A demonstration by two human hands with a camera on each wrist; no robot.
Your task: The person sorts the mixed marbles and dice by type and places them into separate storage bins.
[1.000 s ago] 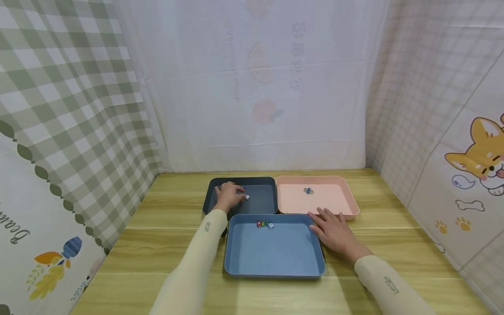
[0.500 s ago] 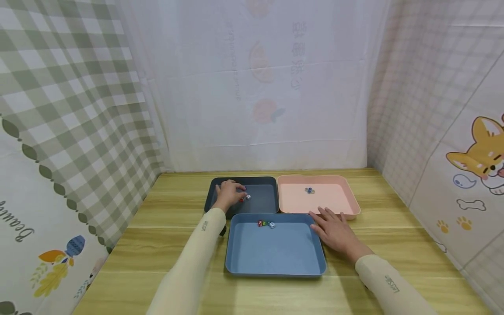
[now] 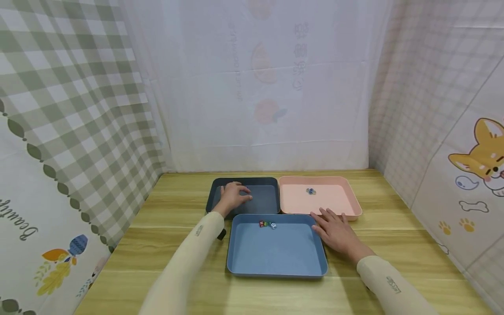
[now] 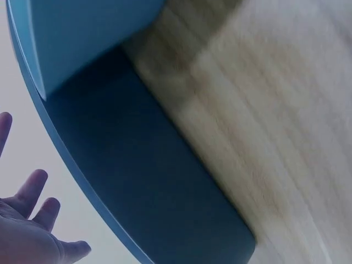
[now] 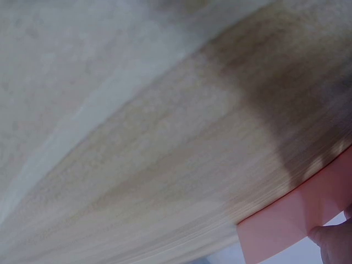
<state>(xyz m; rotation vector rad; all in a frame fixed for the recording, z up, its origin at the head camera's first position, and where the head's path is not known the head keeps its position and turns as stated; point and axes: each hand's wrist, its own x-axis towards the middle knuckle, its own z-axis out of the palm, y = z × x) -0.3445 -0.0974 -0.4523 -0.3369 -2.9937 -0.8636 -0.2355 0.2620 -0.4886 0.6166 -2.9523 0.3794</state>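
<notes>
My left hand (image 3: pixel 232 196) hovers inside the dark navy tray (image 3: pixel 264 199) at the back left, its fingers apart and loosely bent. In the left wrist view the fingers (image 4: pixel 34 190) show above the tray rim with nothing visible between them. Small dice in that tray are mostly hidden behind the hand. My right hand (image 3: pixel 335 229) rests with spread fingers at the blue tray's right back corner and the pink tray's front rim. Inside the blue tray (image 3: pixel 275 256) lie a red die (image 3: pixel 261 224), a small green piece (image 3: pixel 267 224) and a blue-white striped piece (image 3: pixel 273 225).
The pink tray (image 3: pixel 293 203) stands beside the navy one and holds a small cluster of blue and clear pieces (image 3: pixel 311 191). All three trays sit close together on the wooden table (image 3: pixel 275 295). Cloth curtains (image 3: pixel 260 144) enclose the back and sides.
My left hand has shifted slightly right within the navy tray, and the white and red dice near its thumb are now covered. The right hand stays on the tray rims.
</notes>
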